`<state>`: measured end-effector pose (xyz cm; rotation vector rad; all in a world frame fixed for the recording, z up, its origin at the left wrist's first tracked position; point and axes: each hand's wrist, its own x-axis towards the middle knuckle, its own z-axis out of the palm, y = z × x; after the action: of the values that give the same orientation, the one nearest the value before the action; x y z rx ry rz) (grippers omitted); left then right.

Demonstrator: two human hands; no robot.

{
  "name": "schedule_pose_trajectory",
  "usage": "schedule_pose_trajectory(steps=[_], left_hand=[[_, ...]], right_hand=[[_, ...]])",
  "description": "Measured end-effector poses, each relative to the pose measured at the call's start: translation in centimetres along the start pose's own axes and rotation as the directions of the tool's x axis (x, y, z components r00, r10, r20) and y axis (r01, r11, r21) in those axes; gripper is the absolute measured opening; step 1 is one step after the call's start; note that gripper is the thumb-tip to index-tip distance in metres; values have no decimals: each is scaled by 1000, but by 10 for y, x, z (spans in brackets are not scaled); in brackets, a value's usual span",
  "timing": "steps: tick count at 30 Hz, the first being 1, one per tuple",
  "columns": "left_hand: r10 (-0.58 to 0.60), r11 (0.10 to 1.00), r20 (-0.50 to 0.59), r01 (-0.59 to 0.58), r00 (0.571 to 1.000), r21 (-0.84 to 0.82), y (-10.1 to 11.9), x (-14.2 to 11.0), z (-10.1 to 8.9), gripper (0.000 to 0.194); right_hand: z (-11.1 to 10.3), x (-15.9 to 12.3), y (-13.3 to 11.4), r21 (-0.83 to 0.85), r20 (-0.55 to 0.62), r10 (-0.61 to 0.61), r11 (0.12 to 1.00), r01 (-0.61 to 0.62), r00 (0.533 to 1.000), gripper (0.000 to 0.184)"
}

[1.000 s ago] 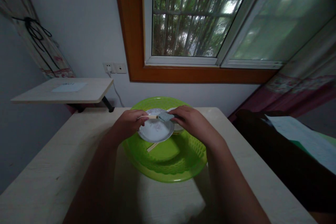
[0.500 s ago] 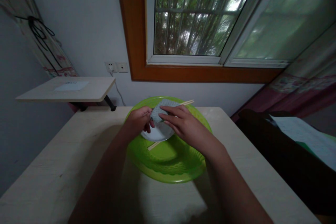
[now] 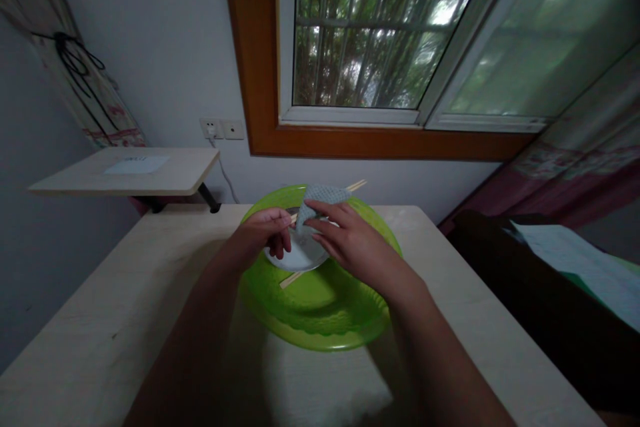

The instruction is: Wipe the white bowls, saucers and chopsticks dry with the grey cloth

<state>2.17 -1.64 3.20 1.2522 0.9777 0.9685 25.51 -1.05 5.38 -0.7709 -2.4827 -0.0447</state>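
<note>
Over a green plastic basin (image 3: 320,337), my left hand (image 3: 263,233) pinches the near end of a pair of chopsticks (image 3: 357,185). Their far ends stick out at the upper right, beyond a grey-blue textured cloth (image 3: 327,194). My right hand (image 3: 353,240) grips this cloth, which is folded over the middle of the chopsticks and hides it. Below both hands, a white dish (image 3: 303,259) sits in the basin, partly covered by my fingers. Another light wooden stick end (image 3: 290,280) shows at the dish's near edge; the rest of it is out of sight.
The basin stands on a pale wooden table (image 3: 190,320). At the back left is a small raised shelf (image 3: 185,173) with a paper (image 3: 137,164) on it. A wall socket (image 3: 211,128) with a cord and a window lie behind. On the right are a dark chair back and papers (image 3: 565,253).
The cloth has slid up and to the right along the chopsticks, away from my left fingers, baring their near end. My left hand has shifted slightly left.
</note>
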Motion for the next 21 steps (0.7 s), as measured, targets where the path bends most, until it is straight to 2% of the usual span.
schedule_pose_trajectory(steps=[3,6,9,15,18,21], left_hand=[[-7,1000,16,7,1000,26,-2,0,0,29],[-23,998,22,22,999,65,-2,0,0,31],[-30,991,15,28,999,128,1,-2,-2,31],[-13,977,-30,19,999,214,5,-7,-9,31],[-8,979,-32,15,999,203,5,-7,-11,31],[-8,979,-31,14,999,201,4,-6,-9,31]], right_hand=[[3,-2,-4,64,54,-47,997,44,997,37],[5,-4,-2,88,82,-27,996,20,996,36],[4,-4,6,86,73,31,996,-37,997,35],[-5,-4,19,80,-15,125,989,-123,992,34],[-6,-3,16,56,-20,158,986,-157,987,33],[-1,-4,5,43,14,141,989,-141,990,34]])
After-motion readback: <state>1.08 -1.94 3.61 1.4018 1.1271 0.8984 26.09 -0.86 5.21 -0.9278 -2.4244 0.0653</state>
